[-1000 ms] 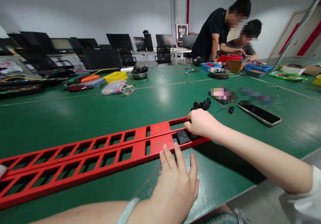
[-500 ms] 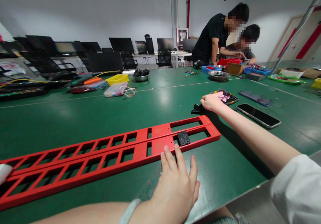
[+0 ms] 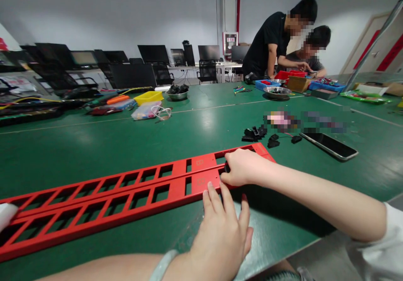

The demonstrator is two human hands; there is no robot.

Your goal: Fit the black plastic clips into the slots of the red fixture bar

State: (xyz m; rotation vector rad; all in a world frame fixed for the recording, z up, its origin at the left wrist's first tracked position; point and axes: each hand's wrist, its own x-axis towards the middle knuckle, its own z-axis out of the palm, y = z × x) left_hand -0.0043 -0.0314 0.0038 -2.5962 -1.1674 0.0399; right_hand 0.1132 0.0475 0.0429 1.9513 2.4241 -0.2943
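Two long red slotted frames lie side by side on the green table, slanting across it, each with a letter on its solid part. My left hand is open, palm down, its fingertips at the near edge of the closer frame. My right hand is over the right end of the frames, fingers closed in a pinch. A bit of black plastic piece shows between its thumb and forefinger; the rest is hidden. Beyond the frames is a pile of small black plastic pieces, with several loose ones beside it.
A phone lies to the right of the loose pieces. A white object rests at the frames' left end. Farther back are a metal bowl of black parts, a yellow tray and bags. Two people work at the far right with trays.
My right hand has come back from the pile of black pieces to the right end of the red frames, covering the black blocks there. My left hand has stayed in place.
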